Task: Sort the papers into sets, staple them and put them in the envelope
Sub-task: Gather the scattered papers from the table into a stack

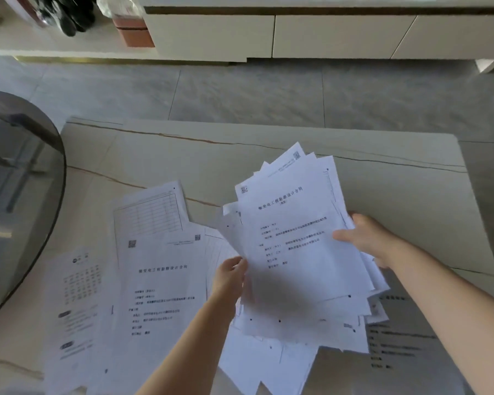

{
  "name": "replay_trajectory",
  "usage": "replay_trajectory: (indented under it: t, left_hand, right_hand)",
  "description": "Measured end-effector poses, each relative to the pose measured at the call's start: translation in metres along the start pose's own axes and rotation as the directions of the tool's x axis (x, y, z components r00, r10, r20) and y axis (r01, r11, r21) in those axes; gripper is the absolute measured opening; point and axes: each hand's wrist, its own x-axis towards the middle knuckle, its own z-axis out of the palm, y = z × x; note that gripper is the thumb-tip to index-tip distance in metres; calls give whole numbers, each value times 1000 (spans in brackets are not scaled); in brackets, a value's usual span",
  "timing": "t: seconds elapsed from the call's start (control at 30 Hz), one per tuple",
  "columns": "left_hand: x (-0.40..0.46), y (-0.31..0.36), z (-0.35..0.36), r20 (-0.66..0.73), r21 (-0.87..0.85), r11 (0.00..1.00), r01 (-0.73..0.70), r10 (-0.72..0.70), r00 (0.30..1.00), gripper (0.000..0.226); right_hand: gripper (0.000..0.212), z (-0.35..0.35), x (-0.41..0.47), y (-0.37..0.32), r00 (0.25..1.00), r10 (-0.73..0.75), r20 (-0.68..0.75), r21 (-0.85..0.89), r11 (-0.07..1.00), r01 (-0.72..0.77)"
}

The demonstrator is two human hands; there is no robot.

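Starting at your far left, a round glass side table (17, 195) overlaps the edge of the marble table (183, 155), and beside it a printed sheet with a small grid (80, 283) lies flat next to a title page (160, 283), with a ruled table sheet (151, 212) tucked behind them; these look spread apart so each heading stays readable, probably as the starts of separate sets. Your left hand (230, 277) comes next, fingers curled and pinching the lower left edge of the top cover page (297, 240), as if to peel it off the rest. That page tops a loose, fanned stack of papers (320, 317), held up off the table and tilted toward you so you can read it. Your right hand (367, 238) closes on the stack's right edge, thumb on top and fingers hidden underneath, bearing its weight. More sheets (397, 346) lie beneath on the right. No stapler or envelope is in view, so you are likely in the sorting stage.
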Motion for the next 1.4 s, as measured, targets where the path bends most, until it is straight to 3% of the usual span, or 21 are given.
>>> replay_trajectory:
  t: [0.07, 0.13, 0.17, 0.3, 0.47, 0.6, 0.67, 0.77, 0.87, 1.1, 1.2, 1.3, 1.4]
  left_hand:
    - [-5, -9, -3, -44, 320, 947, -38, 55, 998, 37]
    - [-3, -26, -9, -53, 678, 732, -69, 142, 988, 48]
    - [-1, -34, -11, -43, 768, 636, -73, 166, 985, 53]
    - [22, -63, -18, -58, 873, 484, -50, 207, 977, 56]
    - [48, -98, -26, -30, 960, 261, -103, 460, 888, 56]
    - [61, -123, -51, -102, 970, 240, -45, 565, 819, 59]
    - [64, -128, -63, -129, 958, 282, -50, 580, 804, 60]
    - [65, -135, -75, -173, 937, 345, -57, 600, 781, 59]
    - [64, -140, -80, -167, 931, 356, -86, 623, 764, 59]
    - [37, -117, -78, -148, 957, 292, 0, 487, 861, 56]
    - [14, -97, -69, -147, 965, 262, 12, 499, 854, 60]
    - [-12, -74, -48, -78, 941, 295, -165, 664, 744, 61]
    - [-49, -49, -13, -17, 719, 437, -540, 788, 616, 47]
  right_hand:
    - [33, -5, -12, 4, 999, 22, -26, 47, 999, -21]
    - [35, 1, -14, 20, 998, 34, -50, 87, 996, -30]
    - [35, 7, -14, 29, 998, 42, -52, 106, 994, -36]
    - [33, 36, 0, 70, 997, 56, -56, 188, 981, -45]
    - [30, 63, 18, 114, 995, 84, 53, 305, 947, -96]
    - [44, 81, 23, 137, 992, 22, 121, 184, 982, -44]
    - [35, 87, 22, 140, 992, -35, 123, 169, 985, 13]
    - [25, 80, 13, 142, 991, -118, 70, 156, 982, 106]
    - [30, 59, -7, 148, 981, -195, -8, 148, 970, 194]
    - [36, -2, -83, 145, 933, -299, -198, 146, 933, 330]
    - [36, -36, -115, 140, 907, -327, -265, 166, 911, 377]
    - [36, -55, -134, 136, 871, -371, -323, 227, 863, 452]
    - [38, -59, -145, 134, 824, -409, -391, 264, 808, 526]
